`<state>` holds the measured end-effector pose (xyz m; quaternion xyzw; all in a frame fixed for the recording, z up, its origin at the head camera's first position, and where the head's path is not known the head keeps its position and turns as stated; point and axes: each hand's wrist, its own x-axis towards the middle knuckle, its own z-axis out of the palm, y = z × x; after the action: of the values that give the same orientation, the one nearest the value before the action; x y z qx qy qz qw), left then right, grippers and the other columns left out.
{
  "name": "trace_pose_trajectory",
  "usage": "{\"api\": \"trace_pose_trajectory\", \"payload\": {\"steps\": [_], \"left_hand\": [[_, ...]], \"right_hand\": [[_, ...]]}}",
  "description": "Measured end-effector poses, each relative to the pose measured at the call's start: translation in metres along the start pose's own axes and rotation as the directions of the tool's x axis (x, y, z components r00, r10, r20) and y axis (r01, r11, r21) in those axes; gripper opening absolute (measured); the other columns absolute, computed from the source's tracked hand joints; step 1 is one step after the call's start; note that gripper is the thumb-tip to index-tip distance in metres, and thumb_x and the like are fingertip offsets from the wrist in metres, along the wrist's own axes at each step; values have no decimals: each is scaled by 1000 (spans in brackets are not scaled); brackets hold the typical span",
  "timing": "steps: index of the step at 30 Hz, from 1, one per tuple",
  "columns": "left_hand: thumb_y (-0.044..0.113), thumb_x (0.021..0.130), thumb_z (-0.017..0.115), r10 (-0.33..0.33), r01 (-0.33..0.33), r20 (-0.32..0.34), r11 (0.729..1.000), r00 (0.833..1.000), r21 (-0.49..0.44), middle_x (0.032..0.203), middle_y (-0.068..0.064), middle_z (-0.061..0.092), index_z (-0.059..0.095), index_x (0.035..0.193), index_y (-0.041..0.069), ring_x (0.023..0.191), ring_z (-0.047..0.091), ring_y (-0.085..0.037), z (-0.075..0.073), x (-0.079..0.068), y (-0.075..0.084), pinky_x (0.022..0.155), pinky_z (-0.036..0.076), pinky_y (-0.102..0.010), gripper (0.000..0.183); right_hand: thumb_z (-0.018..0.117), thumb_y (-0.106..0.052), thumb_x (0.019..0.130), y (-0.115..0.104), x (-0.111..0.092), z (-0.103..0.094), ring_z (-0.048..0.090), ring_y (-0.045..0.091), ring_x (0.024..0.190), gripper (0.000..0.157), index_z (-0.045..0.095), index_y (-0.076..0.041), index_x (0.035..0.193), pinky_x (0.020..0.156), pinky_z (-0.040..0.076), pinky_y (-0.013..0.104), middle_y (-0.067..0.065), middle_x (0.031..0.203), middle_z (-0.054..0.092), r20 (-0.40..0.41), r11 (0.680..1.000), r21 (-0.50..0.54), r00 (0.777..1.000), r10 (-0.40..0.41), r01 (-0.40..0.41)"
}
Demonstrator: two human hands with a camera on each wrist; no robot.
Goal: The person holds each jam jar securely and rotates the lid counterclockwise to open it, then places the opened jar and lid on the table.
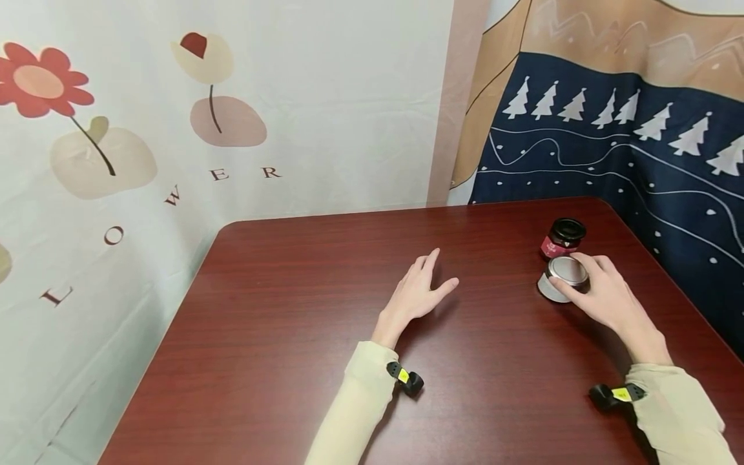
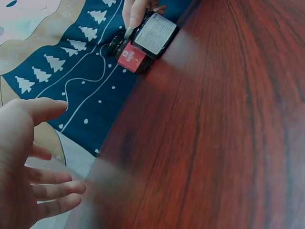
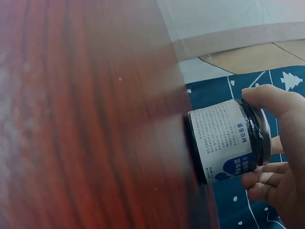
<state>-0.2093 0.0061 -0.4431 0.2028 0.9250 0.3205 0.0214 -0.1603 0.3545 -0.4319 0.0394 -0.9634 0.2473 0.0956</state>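
Observation:
My right hand (image 1: 610,297) grips a glass jar (image 3: 221,143) near its top, thumb on one side of the silver lid (image 1: 568,270) and fingers on the other. The jar stands upright on the table and wears a white label with small print and a blue patch. Right behind it is a second jar (image 1: 564,237) with a black lid and a pink-red label, which shows in the left wrist view as a red label (image 2: 130,58). My left hand (image 1: 413,290) hovers over the middle of the table, fingers extended and thumb spread, holding nothing.
The dark red wooden table (image 1: 279,310) reaches back to a pale curtain (image 1: 349,97) printed with flowers and letters. At the right hangs a navy cloth (image 1: 581,155) with white trees. Both jars are near the table's far right corner.

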Motion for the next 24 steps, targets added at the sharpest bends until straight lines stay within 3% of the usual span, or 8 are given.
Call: {"api": "trace_pose_trajectory", "payload": {"steps": [24], "left_hand": [[50, 94, 66, 48, -45, 56, 998, 997, -55, 153, -9, 44, 28, 160, 17, 137, 46, -22, 28, 12, 20, 110, 41, -38, 83]], "right_hand": [[73, -42, 91, -12, 8, 6, 46, 46, 109, 72, 46, 5, 139, 89, 43, 70, 31, 127, 46, 13, 996, 38, 997, -82, 82]]}}
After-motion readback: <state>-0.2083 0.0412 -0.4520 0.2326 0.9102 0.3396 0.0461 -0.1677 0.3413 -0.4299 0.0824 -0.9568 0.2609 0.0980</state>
